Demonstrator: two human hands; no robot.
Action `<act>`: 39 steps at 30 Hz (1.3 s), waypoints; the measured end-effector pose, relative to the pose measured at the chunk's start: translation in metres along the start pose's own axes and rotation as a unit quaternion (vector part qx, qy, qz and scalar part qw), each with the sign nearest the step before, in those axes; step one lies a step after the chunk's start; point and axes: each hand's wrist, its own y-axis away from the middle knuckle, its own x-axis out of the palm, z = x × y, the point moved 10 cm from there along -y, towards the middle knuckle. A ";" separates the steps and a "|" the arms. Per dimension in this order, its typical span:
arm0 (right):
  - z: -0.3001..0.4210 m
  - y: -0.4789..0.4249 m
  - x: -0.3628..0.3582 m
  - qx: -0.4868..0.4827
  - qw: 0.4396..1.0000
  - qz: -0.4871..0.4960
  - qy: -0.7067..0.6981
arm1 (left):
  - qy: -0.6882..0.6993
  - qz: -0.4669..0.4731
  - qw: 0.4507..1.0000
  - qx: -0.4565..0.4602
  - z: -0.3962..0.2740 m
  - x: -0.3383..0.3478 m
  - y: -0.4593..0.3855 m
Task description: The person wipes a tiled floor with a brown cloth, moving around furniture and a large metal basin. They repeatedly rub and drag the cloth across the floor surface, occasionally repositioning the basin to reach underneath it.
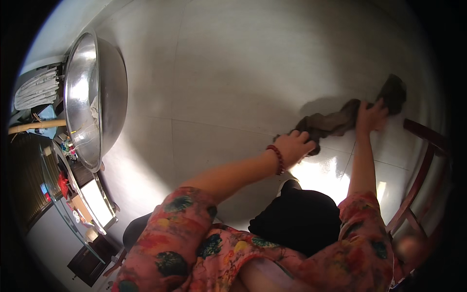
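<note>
A dark brown-grey cloth (332,122), bunched into a long twisted strip, lies along the pale tiled floor at the right. At its nearer end, my left hand (294,146), with a red bead bracelet at the wrist, has its fingers curled over the fabric. My right hand (371,115) is on the cloth further along, near its far end, with fingers spread and slightly blurred; whether they grip is unclear. The far end of the cloth is a darker bunch beyond my right hand.
A large shiny metal basin (115,91) stands on the left, with a pale cloth inside. Beside it are a bamboo pole (36,126) and a stack of folded pale material (38,89). A dark red wooden chair frame (416,186) rises on the right. My black-clad knee (297,219) is below the hands.
</note>
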 end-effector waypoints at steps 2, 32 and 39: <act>0.064 0.019 -0.007 -0.081 0.994 -0.001 -0.069 | -0.007 0.008 1.000 -0.027 0.026 -0.006 0.035; 0.246 0.100 -0.181 -0.259 0.794 0.347 -0.426 | 0.060 -0.107 0.988 0.097 0.045 -0.150 0.266; 0.168 0.249 -0.046 -0.250 0.869 0.418 0.088 | -0.028 0.154 0.975 0.156 0.058 0.044 0.302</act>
